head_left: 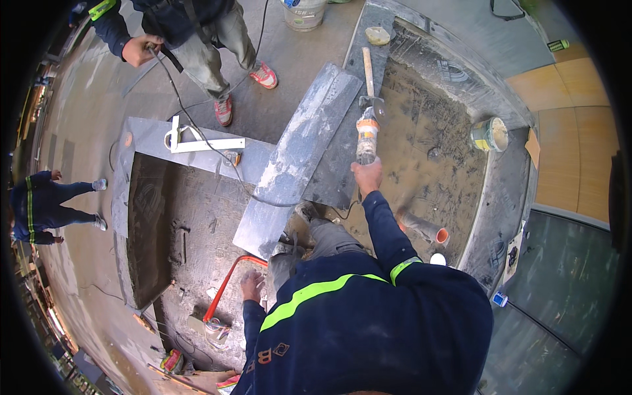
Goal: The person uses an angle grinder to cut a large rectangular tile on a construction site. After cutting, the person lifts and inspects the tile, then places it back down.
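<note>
My right hand (367, 175) is closed round the body of an angle grinder (367, 135) with an orange band. The grinder points away from me along the grey stone edging, its disc end beside a wooden-handled tool (368, 69) whose head is partly hidden. A cord trails from it near my wrist. Lower left, my left hand (251, 286) hangs with its fingers apart and nothing visible in it, close to a bent orange pipe (224, 289). A long grey stone slab (296, 158) lies slantwise across the edging, just left of the grinder.
Across from me, a person (191, 46) holds a cable (172, 85). Another person (56, 204) stands far left. A white square (205, 143) lies on the edging. Muddy pits flank the slab; the right one holds a bucket (490, 135) at its rim and an orange-mouthed pipe (428, 227).
</note>
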Motion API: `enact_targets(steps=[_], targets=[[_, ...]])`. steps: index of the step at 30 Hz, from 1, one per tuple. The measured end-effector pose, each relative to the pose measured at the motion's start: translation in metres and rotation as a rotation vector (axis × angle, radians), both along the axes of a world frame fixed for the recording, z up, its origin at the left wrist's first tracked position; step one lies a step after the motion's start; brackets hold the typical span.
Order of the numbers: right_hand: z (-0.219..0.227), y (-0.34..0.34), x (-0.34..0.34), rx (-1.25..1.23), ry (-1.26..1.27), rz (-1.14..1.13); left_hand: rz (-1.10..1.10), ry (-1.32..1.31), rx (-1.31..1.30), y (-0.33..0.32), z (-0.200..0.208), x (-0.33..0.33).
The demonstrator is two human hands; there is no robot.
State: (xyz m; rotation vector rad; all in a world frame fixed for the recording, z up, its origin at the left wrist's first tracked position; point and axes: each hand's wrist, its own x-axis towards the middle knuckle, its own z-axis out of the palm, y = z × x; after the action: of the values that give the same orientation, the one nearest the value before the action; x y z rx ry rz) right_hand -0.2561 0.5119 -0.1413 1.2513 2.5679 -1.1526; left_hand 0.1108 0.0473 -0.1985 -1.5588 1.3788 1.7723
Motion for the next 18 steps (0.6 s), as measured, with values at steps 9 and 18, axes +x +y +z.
enact_targets(steps=[9,18], targets=[[0.031,0.038,-0.094,-0.132,0.225,-0.106,-0.038,0.096,-0.015,0.005,-0.013,-0.065],[0.114,0.024,-0.239,-0.386,0.514,-0.009,0.045,0.122,0.029,0.012,-0.027,-0.026]])
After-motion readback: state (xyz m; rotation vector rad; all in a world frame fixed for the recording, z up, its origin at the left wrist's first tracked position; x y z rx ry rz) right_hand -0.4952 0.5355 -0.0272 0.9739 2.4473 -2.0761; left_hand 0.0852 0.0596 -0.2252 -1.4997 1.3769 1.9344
